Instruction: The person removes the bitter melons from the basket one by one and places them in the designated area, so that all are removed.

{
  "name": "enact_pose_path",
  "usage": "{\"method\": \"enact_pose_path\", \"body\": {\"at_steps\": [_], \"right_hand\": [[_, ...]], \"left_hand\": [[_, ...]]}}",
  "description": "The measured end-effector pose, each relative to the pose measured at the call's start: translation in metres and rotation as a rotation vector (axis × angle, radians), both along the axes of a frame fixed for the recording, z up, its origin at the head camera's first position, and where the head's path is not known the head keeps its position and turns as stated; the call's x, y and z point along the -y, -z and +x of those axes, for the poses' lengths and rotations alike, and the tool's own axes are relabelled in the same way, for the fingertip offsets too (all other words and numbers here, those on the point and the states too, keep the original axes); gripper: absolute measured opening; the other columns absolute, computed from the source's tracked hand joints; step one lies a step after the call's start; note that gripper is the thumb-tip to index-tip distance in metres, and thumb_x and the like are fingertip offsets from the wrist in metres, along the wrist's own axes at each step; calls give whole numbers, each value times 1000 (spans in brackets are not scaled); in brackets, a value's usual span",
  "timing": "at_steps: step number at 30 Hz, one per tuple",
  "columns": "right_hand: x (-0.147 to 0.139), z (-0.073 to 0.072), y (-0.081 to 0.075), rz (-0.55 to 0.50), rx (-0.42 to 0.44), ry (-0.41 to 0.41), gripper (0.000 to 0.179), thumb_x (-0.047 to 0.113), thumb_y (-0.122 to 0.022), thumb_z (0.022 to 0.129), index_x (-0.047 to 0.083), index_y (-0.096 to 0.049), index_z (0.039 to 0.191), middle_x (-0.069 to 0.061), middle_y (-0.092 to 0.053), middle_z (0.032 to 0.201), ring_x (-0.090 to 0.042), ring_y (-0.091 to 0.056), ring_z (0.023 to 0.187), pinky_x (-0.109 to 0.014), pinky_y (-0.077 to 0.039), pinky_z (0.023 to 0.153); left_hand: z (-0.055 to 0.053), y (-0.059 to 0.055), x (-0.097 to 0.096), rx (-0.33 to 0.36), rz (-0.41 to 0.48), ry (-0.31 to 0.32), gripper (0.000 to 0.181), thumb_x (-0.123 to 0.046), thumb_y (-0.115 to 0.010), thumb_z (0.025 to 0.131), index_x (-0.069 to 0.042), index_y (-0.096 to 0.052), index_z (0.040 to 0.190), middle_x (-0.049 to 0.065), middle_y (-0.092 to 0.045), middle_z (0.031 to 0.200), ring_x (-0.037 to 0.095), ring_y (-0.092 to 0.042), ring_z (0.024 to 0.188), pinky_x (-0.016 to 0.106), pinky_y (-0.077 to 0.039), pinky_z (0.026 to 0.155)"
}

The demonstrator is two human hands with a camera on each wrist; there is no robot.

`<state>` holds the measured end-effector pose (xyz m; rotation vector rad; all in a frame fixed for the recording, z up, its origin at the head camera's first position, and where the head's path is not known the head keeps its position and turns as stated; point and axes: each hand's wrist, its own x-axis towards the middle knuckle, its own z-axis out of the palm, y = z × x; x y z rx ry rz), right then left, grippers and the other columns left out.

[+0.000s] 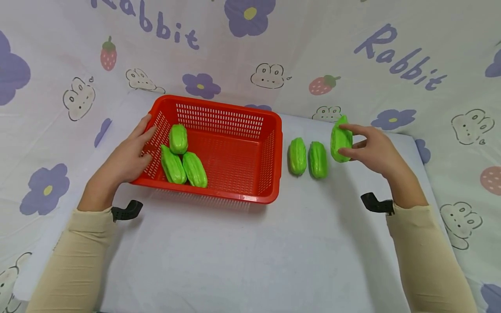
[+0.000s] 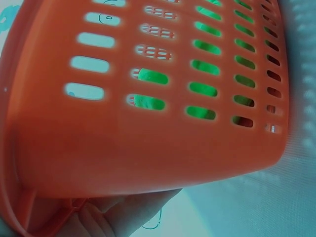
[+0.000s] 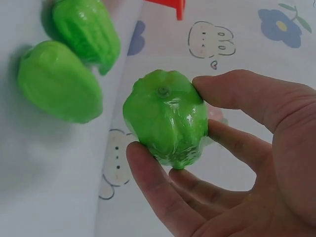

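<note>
My right hand [image 1: 372, 145] holds a glossy green bitter melon [image 1: 341, 140] between thumb and fingers, above the table's right side. In the right wrist view its rounded end with a small stem mark [image 3: 163, 91] faces the camera, the thumb on one side and fingers curled round the other. My left hand [image 1: 127, 156] grips the left rim of a red slotted plastic basket [image 1: 219, 195]; the left wrist view shows the basket's side wall [image 2: 123, 153] close up, with part of the hand hidden behind it. Three bitter melons [image 1: 194, 169] lie in the basket's left end.
Two more bitter melons [image 1: 297, 156] lie side by side on the white table [image 1: 250, 256], just right of the basket. Behind it hangs a white cloth [image 1: 219, 56] printed with rabbits, flowers and strawberries. A black wrist mount [image 1: 127, 211] sticks out from each sleeve.
</note>
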<state>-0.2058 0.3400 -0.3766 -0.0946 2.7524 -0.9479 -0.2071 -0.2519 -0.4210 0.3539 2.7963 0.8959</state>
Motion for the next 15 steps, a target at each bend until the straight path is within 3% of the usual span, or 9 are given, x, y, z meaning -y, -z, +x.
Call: {"method": "enact_pose_path", "body": {"at_steps": [15], "right_hand": [[-21, -1, 19, 58, 53, 5, 76, 28, -77, 101, 10, -43, 167, -30, -51, 153, -39, -77, 105, -57, -51, 92]], "left_hand": [[0, 2, 2, -10, 0, 6, 76, 4, -53, 97, 3, -26, 169, 1, 5, 182, 43, -18, 163, 67, -36, 118]]}}
